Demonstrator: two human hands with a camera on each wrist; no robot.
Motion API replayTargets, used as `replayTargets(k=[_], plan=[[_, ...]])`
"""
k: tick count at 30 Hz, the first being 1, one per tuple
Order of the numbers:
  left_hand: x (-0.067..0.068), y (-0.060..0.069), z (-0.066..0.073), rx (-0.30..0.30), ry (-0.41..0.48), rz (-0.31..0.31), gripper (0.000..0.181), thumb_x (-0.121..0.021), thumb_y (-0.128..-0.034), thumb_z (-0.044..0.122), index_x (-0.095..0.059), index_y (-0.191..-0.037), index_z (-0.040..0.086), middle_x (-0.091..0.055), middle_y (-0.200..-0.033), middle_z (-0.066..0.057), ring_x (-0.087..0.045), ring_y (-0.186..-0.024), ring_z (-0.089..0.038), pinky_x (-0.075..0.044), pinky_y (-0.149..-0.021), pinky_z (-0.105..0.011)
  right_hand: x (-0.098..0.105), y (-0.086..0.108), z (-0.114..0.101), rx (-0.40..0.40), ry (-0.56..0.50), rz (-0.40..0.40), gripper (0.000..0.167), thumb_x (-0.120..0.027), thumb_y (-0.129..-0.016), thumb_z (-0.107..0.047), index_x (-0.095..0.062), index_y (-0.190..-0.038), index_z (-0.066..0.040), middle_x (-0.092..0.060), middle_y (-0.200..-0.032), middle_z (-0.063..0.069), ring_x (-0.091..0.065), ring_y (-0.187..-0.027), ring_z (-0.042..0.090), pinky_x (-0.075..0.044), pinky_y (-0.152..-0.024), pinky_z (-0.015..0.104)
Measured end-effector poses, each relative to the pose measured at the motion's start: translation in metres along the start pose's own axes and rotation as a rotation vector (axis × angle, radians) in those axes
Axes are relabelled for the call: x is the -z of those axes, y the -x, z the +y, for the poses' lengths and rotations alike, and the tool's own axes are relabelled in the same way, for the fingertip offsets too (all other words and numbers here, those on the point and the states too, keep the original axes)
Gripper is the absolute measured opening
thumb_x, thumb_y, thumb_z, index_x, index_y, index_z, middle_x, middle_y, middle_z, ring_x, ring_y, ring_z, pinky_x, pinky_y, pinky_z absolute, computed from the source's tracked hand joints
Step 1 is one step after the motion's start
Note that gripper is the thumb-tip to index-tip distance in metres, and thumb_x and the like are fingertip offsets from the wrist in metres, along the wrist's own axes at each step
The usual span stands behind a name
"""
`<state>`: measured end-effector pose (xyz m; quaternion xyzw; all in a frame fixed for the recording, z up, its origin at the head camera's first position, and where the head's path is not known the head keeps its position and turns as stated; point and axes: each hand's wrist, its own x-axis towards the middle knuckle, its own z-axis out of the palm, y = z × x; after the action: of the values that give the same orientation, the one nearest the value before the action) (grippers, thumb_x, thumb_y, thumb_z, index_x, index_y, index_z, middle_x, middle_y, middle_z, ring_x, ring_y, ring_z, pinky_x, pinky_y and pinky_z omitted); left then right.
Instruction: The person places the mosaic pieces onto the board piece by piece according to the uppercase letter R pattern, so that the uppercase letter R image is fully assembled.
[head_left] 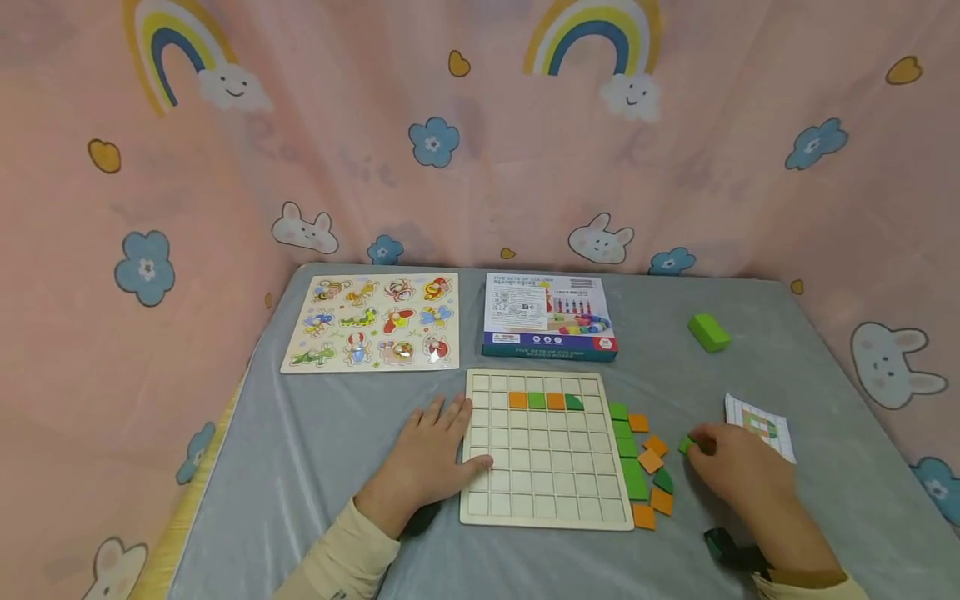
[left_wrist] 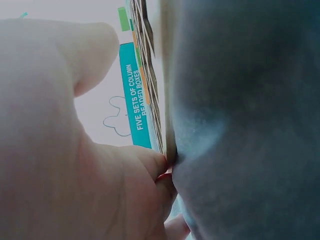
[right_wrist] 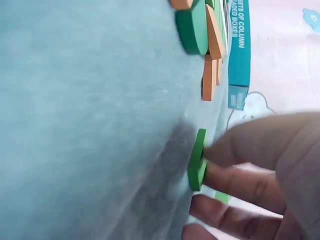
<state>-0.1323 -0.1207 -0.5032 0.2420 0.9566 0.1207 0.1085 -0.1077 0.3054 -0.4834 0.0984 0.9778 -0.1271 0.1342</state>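
The left hand (head_left: 431, 458) lies spread at the left edge of the gridded board (head_left: 547, 504), its thumb on the board; in the left wrist view the left hand (left_wrist: 100, 165) touches the board's edge. On the board, an orange, a green, another orange and a dark green rounded piece (head_left: 573, 402) form a row near the top. Right of the board, the right hand (head_left: 742, 471) pinches a green piece (head_left: 686, 445) between thumb and fingers; the right wrist view shows this green piece (right_wrist: 197, 170) at the fingertips of the right hand (right_wrist: 265, 175), low over the cloth.
Several loose green and orange pieces (head_left: 650, 461) lie along the board's right edge. A pattern card (head_left: 780, 432) is partly behind the right hand. Farther back are a green block (head_left: 708, 332), a box (head_left: 550, 352) and an insect puzzle (head_left: 375, 337). A patterned curtain hangs behind.
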Motion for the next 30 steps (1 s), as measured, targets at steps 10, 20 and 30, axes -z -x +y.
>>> replayTargets(k=[10, 20, 30], plan=[[0.003, 0.007, -0.005, 0.023, 0.010, -0.005, 0.091, -0.055, -0.1038, 0.065, -0.035, -0.166, 0.001, -0.034, -0.171, -0.016, -0.026, -0.157, -0.044, -0.027, -0.122, -0.061, -0.004, 0.005, -0.023, 0.143, 0.084, 0.026, 0.045, -0.081, -0.091, -0.032, -0.077, -0.122, -0.001, -0.071, -0.123, 0.024, -0.068, -0.105, 0.043, -0.056, -0.080, 0.061], [0.002, 0.005, -0.008, 0.049, -0.005, -0.018, 0.087, -0.050, -0.1064, 0.064, -0.035, -0.167, 0.003, -0.032, -0.172, -0.014, -0.026, -0.158, -0.042, -0.026, -0.123, -0.059, -0.007, -0.002, -0.123, 0.525, 0.050, 0.162, 0.028, -0.084, -0.091, -0.027, -0.082, -0.115, -0.013, -0.077, -0.115, 0.008, -0.072, -0.094, 0.024, -0.059, -0.073, 0.045], [0.003, 0.000, 0.001, 0.046, -0.034, -0.037, 0.088, -0.048, -0.1062, 0.067, -0.033, -0.168, 0.006, -0.031, -0.173, -0.010, -0.025, -0.159, -0.038, -0.026, -0.124, -0.056, -0.039, -0.017, -0.183, 0.817, 0.143, 0.175, 0.003, -0.087, -0.090, -0.020, -0.086, -0.093, -0.019, -0.076, -0.092, -0.007, -0.072, -0.085, 0.018, -0.059, -0.074, 0.040]])
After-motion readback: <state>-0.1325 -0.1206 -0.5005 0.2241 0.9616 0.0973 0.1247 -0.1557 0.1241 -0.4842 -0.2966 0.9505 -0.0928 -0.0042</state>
